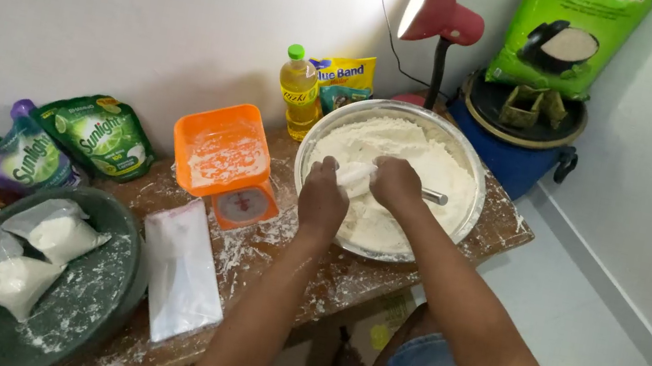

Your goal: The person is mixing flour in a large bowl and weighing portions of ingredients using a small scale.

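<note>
View from above of a wooden counter dusted with flour, set against a white wall. A wide metal bowl full of flour stands at the counter's right end. Both hands work over this bowl. The left hand is curled, its fingers closed on the lower part of a small clear plastic bag; the right hand is closed on the bag's upper part, so the bag lies pinched between the two hands just above the flour. A metal handle protrudes from beside the right hand; what it belongs to cannot be told.

Left of the bowl stands an orange kitchen scale carrying an orange tray dusted white. In front of it lies a stack of flat clear plastic bags. A green basin at the left end holds two filled bags of flour. Green and purple refill pouches lean at the wall. Behind the bowl stand a bottle of yellow oil, a yellow sachet and a red desk lamp.
</note>
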